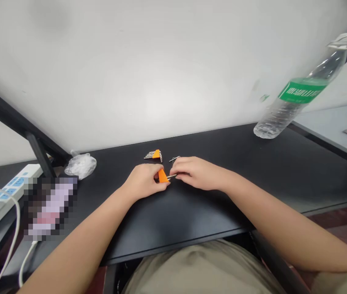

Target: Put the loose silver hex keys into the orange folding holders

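My left hand point(145, 179) is closed on an orange hex key holder point(162, 176), held just above the black tabletop. From its right side a metal hex key point(171, 177) sticks out, and my right hand point(193, 172) pinches the far end of that key. Behind my hands lies a second orange holder point(156, 154) with several silver hex keys fanned out in it. Loose hex keys point(174, 159) rest on the table just beyond my right fingers, partly hidden by them.
A large clear plastic bottle point(301, 90) with a green label stands at the back right. At the left are a crumpled plastic bag point(80, 165), a pixelated object point(51, 208) with a white cable point(23, 261), and a white power strip point(14, 192). A white wall point(161, 73) rises behind the black table point(179, 220).
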A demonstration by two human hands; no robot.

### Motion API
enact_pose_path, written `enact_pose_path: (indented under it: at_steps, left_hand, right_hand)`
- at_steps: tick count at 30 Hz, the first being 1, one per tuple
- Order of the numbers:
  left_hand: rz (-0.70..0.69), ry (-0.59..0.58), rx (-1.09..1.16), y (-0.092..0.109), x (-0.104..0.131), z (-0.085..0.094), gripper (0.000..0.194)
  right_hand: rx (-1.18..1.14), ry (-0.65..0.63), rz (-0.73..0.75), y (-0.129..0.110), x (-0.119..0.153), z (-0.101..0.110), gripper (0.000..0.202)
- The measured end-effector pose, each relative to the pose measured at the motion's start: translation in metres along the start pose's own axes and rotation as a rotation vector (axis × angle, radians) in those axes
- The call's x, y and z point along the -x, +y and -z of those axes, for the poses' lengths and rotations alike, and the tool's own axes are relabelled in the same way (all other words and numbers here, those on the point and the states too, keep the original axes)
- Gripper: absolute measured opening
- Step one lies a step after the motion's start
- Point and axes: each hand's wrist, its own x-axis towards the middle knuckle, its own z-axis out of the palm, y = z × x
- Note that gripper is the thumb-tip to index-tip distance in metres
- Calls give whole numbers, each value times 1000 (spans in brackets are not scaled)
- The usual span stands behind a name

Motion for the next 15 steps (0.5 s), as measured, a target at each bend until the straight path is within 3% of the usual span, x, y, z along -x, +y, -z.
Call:
enact_pose_path:
  at_steps: [10, 12, 15]
  left_hand:
    - [-24, 25, 78, 3, 1, 4, 18]
    - [-20, 35, 115, 1, 1, 2, 23]
    - [-3, 55, 212, -4, 1, -3, 45]
  right_hand:
    - [-196, 96, -75, 2, -10, -20, 14]
    - [-240, 104, -98, 4, -10, -20, 13]
    - [-376, 86, -159, 9, -9, -19, 11]
